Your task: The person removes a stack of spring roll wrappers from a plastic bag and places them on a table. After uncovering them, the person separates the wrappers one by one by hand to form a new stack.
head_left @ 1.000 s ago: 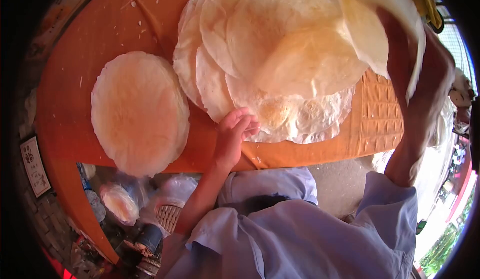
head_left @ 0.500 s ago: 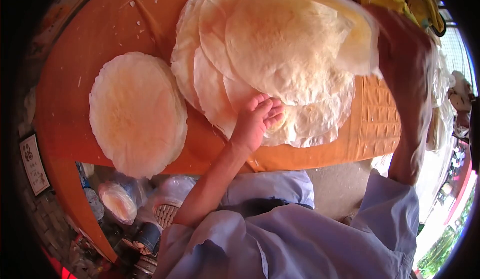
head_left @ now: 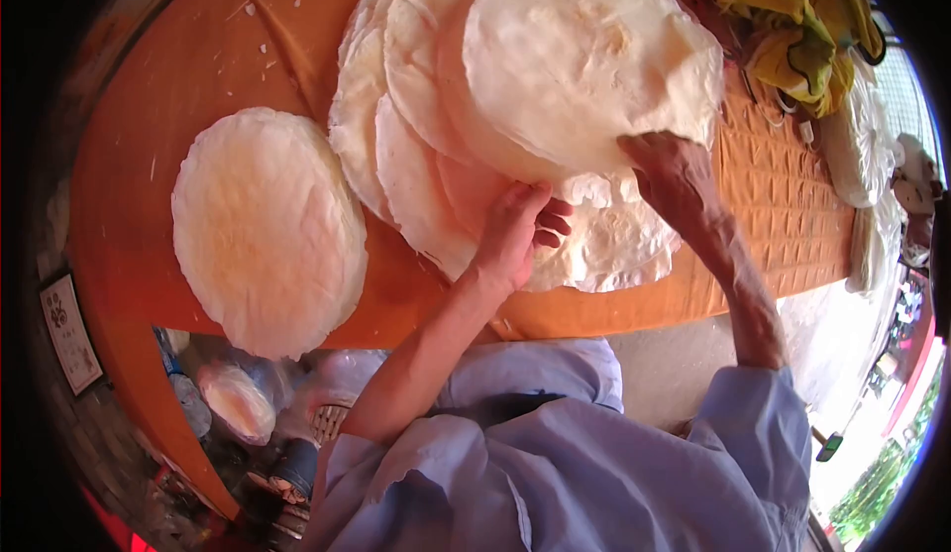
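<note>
Several thin round flatbreads (head_left: 594, 56) lie overlapping in a spread pile on the orange table. My right hand (head_left: 674, 170) has its fingers closed on the near right edge of the top flatbread. My left hand (head_left: 525, 230) is palm up at the near edge of the same flatbread, its thumb touching or just under the rim and its other fingers curled; whether it pinches the edge cannot be made out. To the left sits a neat stack of round flatbreads (head_left: 267, 230), apart from both hands.
The orange table (head_left: 198, 76) has small crumbs at the upper left and a quilted part at the right. A yellow cloth bag (head_left: 792, 27) and clear plastic bags (head_left: 857, 156) are at the right. Below the table's left end is a bagged item (head_left: 238, 401).
My right hand has come down from the upper right to the near edge of the top flatbread, and the lifted sheet now lies flatter. My left hand has turned slightly, its fingers more curled.
</note>
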### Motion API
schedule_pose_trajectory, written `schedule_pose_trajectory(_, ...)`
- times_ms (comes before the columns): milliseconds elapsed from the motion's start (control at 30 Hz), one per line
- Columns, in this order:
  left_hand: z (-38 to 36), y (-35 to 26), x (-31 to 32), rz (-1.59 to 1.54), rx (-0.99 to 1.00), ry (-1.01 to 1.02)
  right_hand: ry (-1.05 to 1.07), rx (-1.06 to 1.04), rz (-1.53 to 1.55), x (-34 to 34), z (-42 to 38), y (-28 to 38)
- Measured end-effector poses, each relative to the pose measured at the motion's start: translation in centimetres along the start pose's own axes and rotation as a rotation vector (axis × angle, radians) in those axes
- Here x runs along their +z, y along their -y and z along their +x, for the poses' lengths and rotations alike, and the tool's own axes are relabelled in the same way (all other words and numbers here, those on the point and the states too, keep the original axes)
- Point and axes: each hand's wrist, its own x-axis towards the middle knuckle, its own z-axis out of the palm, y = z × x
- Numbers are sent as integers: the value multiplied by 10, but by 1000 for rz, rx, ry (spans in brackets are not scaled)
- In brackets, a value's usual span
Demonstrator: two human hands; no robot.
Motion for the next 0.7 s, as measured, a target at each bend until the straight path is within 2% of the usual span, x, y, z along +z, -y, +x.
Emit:
schedule_pose_trajectory(33, 0, -3, 3, 11, 25, 8, 53, -7, -25, -9, 5, -1)
schedule_pose_trajectory(67, -1, -7, 7, 17, 55, 13, -90, -9, -7, -21, 13, 12)
schedule_pose_trajectory(100, -2, -9, 8, 22, 85, 17, -99, -15, 17, -18, 10, 21)
schedule_pose_trajectory(167, 2, -12, 6, 22, 92, 19, -134, -35, 62, 2, 4, 29)
schedule_pose_trajectory(200, 3, -11, 4, 21, 89, 20, -63, -111, 110, 24, -4, 30)
schedule_pose_trajectory(233, 3, -11, 3, 38, 67, 0, -31, -60, 180, 31, -13, 37)
schedule_pose_trajectory(300, 2, -10, -2, 63, 24, -54, -12, 1, 109, 30, -24, 44)
schedule_pose_trajectory(400, 10, -5, -11, -99, 33, 158, -22, 85, -10, 26, -22, 52)
schedule_pose_trajectory(533, 5, -12, 3, -13, 63, 124, -34, 91, -5, 49, -21, 28)
schedule_pose_trajectory(567, 2, -15, 2, -30, 80, 125, -63, 6, 58, 39, -15, 14)
schedule_pose_trajectory(633, -5, -23, -2, -63, 102, 136, 122, 159, 30, -1, -1, -5)
schedule_pose_trajectory(700, -9, -25, -15, -16, 93, 123, -43, 243, -76, -53, 25, -17)
